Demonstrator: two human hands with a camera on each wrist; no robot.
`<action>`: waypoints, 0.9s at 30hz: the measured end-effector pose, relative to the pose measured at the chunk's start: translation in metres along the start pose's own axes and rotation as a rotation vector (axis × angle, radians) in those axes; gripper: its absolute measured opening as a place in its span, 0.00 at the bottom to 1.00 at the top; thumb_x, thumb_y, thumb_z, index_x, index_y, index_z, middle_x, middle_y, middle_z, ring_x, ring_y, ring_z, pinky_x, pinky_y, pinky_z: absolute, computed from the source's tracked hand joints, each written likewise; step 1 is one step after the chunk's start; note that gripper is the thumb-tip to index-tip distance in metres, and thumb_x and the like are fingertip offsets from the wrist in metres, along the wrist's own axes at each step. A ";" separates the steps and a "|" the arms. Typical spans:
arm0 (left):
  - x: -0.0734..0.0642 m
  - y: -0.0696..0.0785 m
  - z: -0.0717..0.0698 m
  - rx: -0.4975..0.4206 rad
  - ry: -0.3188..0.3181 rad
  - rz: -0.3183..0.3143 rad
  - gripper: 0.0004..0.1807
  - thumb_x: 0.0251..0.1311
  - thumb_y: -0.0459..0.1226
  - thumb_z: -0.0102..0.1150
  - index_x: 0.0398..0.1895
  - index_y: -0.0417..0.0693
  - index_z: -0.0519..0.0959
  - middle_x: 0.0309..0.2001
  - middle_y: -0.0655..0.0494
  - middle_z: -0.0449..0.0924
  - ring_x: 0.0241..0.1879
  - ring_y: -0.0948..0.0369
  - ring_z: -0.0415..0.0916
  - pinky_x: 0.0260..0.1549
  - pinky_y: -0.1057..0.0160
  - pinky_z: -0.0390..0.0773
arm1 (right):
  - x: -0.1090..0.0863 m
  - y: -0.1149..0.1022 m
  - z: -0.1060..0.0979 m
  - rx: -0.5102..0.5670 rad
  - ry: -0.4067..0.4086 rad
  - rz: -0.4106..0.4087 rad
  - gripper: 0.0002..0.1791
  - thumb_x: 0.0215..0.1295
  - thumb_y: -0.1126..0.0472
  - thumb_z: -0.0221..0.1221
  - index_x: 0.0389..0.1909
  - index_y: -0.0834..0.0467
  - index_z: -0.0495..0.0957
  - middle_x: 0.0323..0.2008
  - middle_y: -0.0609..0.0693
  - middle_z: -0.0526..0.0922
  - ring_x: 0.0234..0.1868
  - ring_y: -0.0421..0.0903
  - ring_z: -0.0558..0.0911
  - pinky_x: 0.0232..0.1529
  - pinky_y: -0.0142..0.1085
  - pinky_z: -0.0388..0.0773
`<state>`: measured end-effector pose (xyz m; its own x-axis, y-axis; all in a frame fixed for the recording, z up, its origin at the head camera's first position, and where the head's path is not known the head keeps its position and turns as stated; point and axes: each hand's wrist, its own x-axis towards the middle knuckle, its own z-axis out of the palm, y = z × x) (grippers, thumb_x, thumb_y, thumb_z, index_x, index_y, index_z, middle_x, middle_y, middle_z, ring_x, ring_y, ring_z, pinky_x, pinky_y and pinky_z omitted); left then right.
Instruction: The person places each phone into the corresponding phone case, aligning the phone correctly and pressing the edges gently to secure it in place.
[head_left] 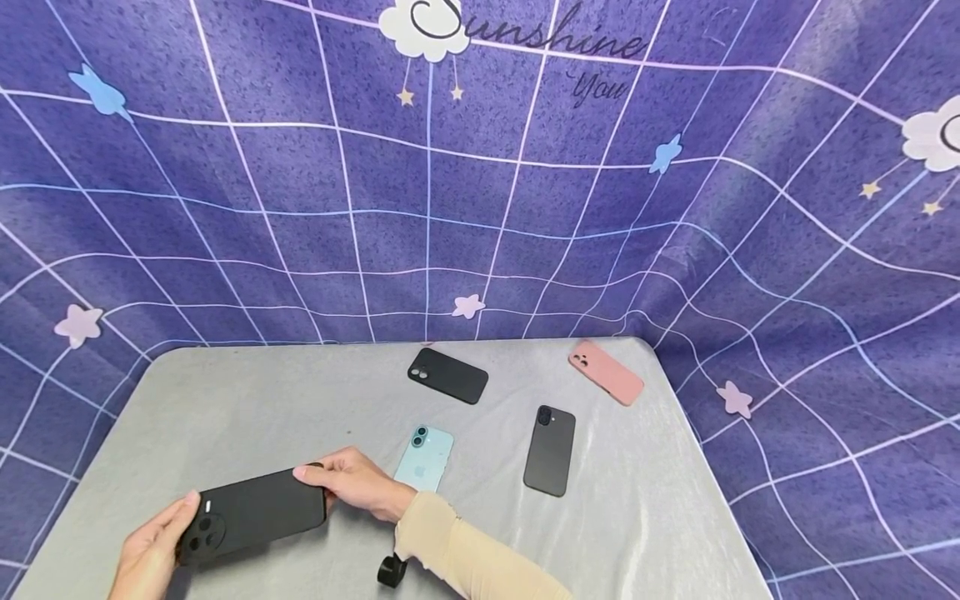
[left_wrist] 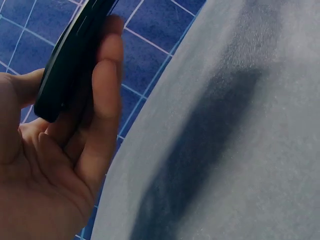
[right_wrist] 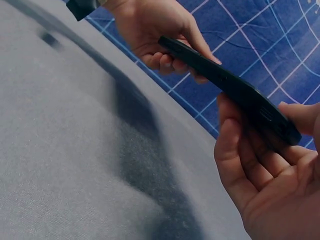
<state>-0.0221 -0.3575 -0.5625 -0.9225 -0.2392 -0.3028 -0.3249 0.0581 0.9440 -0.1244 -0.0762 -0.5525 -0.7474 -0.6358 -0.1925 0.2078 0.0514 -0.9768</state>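
Above the front left of the table, both hands hold a black phone case [head_left: 266,510] by its two ends, its round camera section toward the left hand. The left hand [head_left: 153,537] grips the camera end, thumb on the face turned up. At the other end, the right hand [head_left: 363,485] pinches the case with its thumb on top and fingers beneath. In the left wrist view the case [left_wrist: 67,65] appears edge-on between thumb and fingers. The right wrist view shows the case [right_wrist: 225,82] spanning both hands. Whether a phone sits inside it, I cannot tell.
A light blue phone [head_left: 423,458] lies beside the right wrist, partly covered by it. Farther right is a dark grey phone [head_left: 550,450]. At the back lie a black phone case [head_left: 450,377] and a pink phone case [head_left: 606,373]. Purple cloth [head_left: 390,183] walls the grey table [head_left: 247,400].
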 end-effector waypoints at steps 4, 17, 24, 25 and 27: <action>-0.001 0.001 0.000 0.059 0.030 0.006 0.17 0.82 0.50 0.53 0.35 0.93 0.80 0.41 0.91 0.79 0.41 0.89 0.75 0.37 0.82 0.79 | 0.000 0.000 0.000 0.009 -0.012 0.019 0.21 0.78 0.51 0.62 0.46 0.67 0.90 0.30 0.50 0.92 0.23 0.33 0.82 0.35 0.23 0.77; -0.004 -0.007 -0.004 0.193 0.106 0.088 0.16 0.82 0.51 0.54 0.39 0.98 0.74 0.42 0.99 0.74 0.42 0.97 0.67 0.43 0.89 0.64 | 0.002 0.000 -0.003 0.089 -0.070 0.002 0.22 0.80 0.53 0.60 0.49 0.71 0.87 0.30 0.54 0.91 0.23 0.35 0.84 0.29 0.27 0.83; -0.005 -0.007 -0.004 0.181 0.119 0.112 0.19 0.82 0.49 0.54 0.39 0.99 0.74 0.39 1.00 0.77 0.43 0.95 0.69 0.42 0.89 0.64 | 0.001 -0.001 -0.004 0.082 -0.076 -0.009 0.20 0.80 0.56 0.61 0.50 0.72 0.87 0.36 0.62 0.92 0.23 0.36 0.85 0.39 0.36 0.90; -0.006 -0.007 -0.004 0.190 0.119 0.116 0.19 0.82 0.49 0.54 0.40 1.00 0.74 0.37 0.99 0.78 0.42 0.94 0.70 0.42 0.88 0.64 | 0.001 -0.001 -0.004 0.088 -0.078 -0.007 0.20 0.80 0.56 0.61 0.50 0.73 0.86 0.36 0.64 0.91 0.23 0.36 0.85 0.38 0.36 0.89; -0.006 -0.006 -0.004 0.212 0.119 0.123 0.19 0.82 0.50 0.53 0.40 1.00 0.74 0.35 0.98 0.79 0.42 0.94 0.70 0.41 0.88 0.64 | 0.001 -0.001 -0.004 0.097 -0.074 -0.004 0.21 0.80 0.56 0.61 0.50 0.74 0.86 0.36 0.66 0.91 0.23 0.36 0.85 0.35 0.33 0.88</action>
<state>-0.0134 -0.3605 -0.5660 -0.9310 -0.3290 -0.1579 -0.2595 0.2924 0.9204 -0.1281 -0.0743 -0.5518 -0.7006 -0.6909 -0.1782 0.2679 -0.0233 -0.9632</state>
